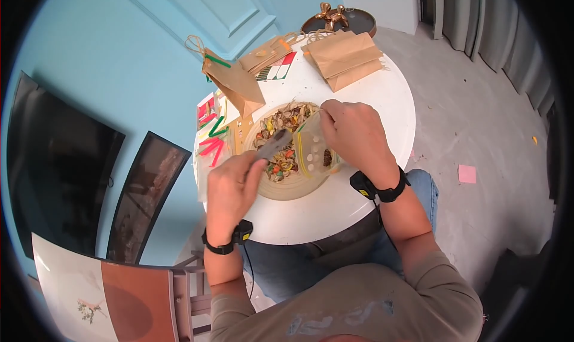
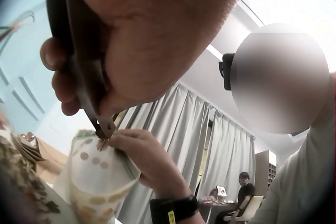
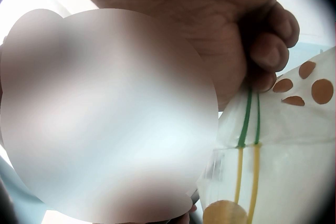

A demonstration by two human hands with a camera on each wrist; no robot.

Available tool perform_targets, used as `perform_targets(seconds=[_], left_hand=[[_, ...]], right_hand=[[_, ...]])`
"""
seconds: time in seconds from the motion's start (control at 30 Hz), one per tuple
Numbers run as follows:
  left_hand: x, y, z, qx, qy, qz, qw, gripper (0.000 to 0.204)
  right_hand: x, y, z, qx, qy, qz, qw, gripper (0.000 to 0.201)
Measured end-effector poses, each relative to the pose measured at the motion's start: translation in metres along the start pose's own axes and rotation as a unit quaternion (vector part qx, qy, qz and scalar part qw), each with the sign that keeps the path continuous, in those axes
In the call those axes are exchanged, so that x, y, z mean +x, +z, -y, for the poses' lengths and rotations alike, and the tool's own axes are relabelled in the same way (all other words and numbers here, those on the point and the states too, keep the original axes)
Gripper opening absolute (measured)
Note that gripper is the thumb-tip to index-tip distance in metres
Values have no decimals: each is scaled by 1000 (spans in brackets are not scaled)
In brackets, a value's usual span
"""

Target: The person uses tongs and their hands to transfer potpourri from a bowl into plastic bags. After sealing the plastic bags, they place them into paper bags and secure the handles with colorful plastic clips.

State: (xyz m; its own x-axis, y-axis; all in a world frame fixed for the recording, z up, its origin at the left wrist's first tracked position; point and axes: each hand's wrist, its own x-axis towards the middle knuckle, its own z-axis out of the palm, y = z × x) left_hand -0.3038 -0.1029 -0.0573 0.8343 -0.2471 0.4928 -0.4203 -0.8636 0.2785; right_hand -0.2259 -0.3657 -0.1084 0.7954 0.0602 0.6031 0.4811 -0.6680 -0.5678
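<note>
In the head view my left hand (image 1: 230, 183) grips a pair of dark tongs (image 1: 274, 146) over a round, pale bowl (image 1: 293, 192) of dried petals and flower pieces (image 1: 281, 119). The left wrist view has the tongs (image 2: 79, 50) pointing down, tips close together at the bag's mouth. My right hand (image 1: 359, 133) pinches the top edge of a clear, dotted zip bag (image 1: 311, 144), which hangs tilted over the bowl's right side. A small dark clump (image 1: 327, 157) shows in the bag. Green and yellow zip lines run along the bag (image 3: 294, 140) in the right wrist view.
A brown paper bag (image 1: 233, 82) stands on the white table (image 1: 394, 103) behind the bowl; another paper bag (image 1: 341, 58) lies at the back right. Green and pink strips (image 1: 212, 142) lie left of the bowl. A tray (image 1: 362, 25) with a shiny figurine is beyond.
</note>
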Motion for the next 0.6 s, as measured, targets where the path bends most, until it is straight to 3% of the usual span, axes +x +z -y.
perform_targets(seconds=[0.1,0.33,0.43,0.53,0.6], left_hand=[[1,20,-9,1,54,37,998,18],[-1,13,-6,-11,-8,11,1000,30],[-3,12,28,15,-38,-42,998,31],[7,11,69,62,-138,-11,988,33],[8,24,113,66,-134,20,989,36]], right_hand=[[0,0,0,2,-4,-8,1000,19],[0,-3,-1,4,-4,-13,1000,19],[0,-2,-2,1,-8,-12,1000,19],[-1,-2,-3,2,-11,-17,1000,19],[-1,-3,-2,3,-11,-19,1000,18]])
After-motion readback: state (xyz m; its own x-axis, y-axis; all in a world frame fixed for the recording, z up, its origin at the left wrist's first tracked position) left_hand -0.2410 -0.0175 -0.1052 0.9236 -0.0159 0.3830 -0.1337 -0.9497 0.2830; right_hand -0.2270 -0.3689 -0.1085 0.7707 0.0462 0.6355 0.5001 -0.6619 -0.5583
